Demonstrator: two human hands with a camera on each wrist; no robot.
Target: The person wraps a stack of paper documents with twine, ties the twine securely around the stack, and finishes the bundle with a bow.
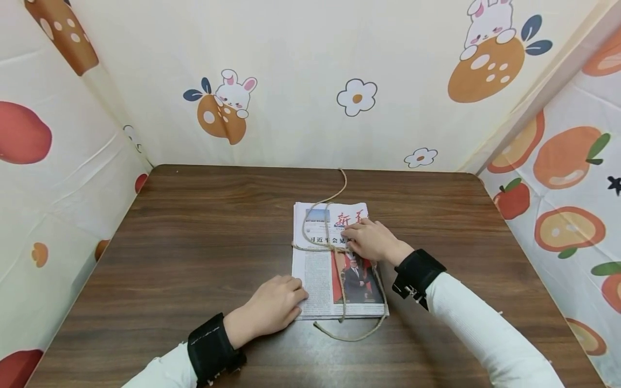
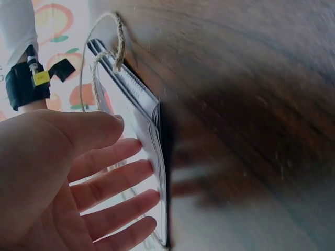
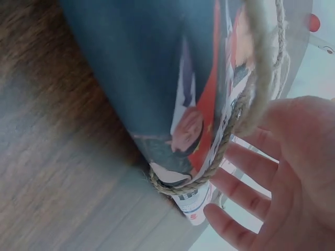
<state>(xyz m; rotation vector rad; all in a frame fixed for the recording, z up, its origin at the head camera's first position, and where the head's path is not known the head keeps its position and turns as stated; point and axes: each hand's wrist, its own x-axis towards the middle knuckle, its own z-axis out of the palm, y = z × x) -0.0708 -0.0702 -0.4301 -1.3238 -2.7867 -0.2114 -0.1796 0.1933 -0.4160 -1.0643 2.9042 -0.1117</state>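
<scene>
A folded stack of newspapers [image 1: 312, 283] lies on the table, with thin twine [image 1: 332, 248] wrapped round it lengthwise and across. The strands cross near the upper middle of the front page. One loose end runs past the top edge; the other curves below the bottom edge. My left hand [image 1: 271, 306] is at the lower left edge, and in the left wrist view its fingers [image 2: 112, 183] are loosely extended beside the papers. Over the upper right part rests my right hand [image 1: 372, 241]. The right wrist view shows its fingers [image 3: 241, 191] extended near the twine, not curled round it.
The brown wooden table [image 1: 208, 226] extends on both sides of the stack. A patterned cloth wall [image 1: 301, 129] stands along its back edge, and printed cloths hang at left and right. Black bands [image 1: 213, 345] circle both wrists.
</scene>
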